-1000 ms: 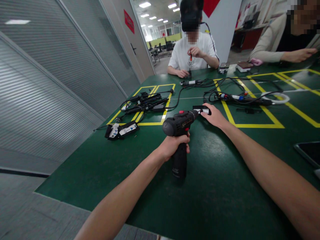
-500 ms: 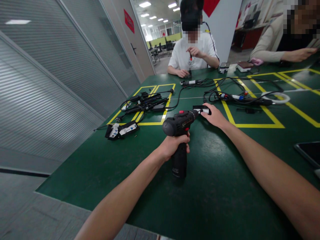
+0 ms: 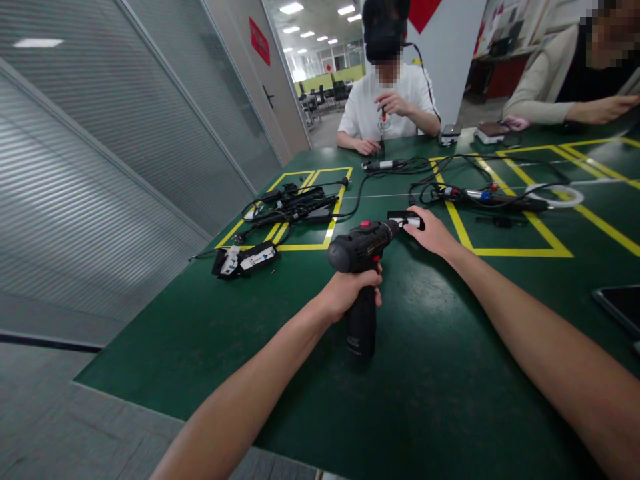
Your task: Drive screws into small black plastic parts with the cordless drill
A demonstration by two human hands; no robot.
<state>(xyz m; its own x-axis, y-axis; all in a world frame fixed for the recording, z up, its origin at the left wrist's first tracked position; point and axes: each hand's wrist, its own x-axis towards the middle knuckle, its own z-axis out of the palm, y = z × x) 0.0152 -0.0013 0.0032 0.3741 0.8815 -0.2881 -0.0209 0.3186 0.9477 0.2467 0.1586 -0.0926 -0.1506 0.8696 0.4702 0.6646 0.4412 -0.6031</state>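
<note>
My left hand (image 3: 350, 293) is wrapped round the grip of a black cordless drill (image 3: 361, 248) with red buttons. The drill's chuck points forward and to the right, at a small black case with a white inside (image 3: 399, 217). My right hand (image 3: 427, 231) grips that case by its right end on the table. Where the drill's tip meets the case is too small to make out. Left of the drill lie an opened black case with white parts inside (image 3: 257, 257) and a tiny dark piece (image 3: 273, 271).
Black adapters and cables (image 3: 295, 207) are heaped at the left on the green table (image 3: 450, 373). An electric screwdriver (image 3: 493, 199) with cords lies at the right. A phone (image 3: 620, 307) is at the right edge. Across the table a person (image 3: 387, 110) holds a screwdriver; another person sits right.
The whole view has shifted very slightly. My hands, the drill and the small case keep the same places relative to each other.
</note>
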